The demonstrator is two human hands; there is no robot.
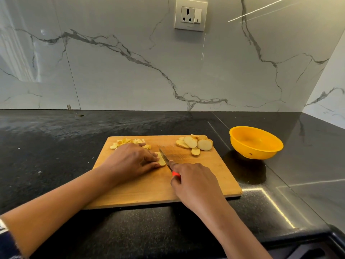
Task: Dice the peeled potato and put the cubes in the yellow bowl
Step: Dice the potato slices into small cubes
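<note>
Potato lies in three lots on the board (205, 176), which sits on the dark desk (56, 146). At the board's far left corner is a small heap of cubes (128, 142), partly hidden behind the left hand (130, 161). That hand lies palm down, its fingers curled onto a slice (162, 160) near the board's middle, pinning it flat against the wood. Just right of the slice, touching its edge, is the blade of the knife (165, 158), tip pointing away from the person. The right hand (194, 182) is wrapped around the knife's red handle, forefinger stretched along the top toward the blade. Farther right, at the board's far right corner, is a pile of round slices (195, 144), overlapping one another, well apart from both hands. Right of the board, apart from it on the desk, stands the yellow bowl (255, 143); no potato shows inside it. A socket (190, 14) is on the marble wall behind.
</note>
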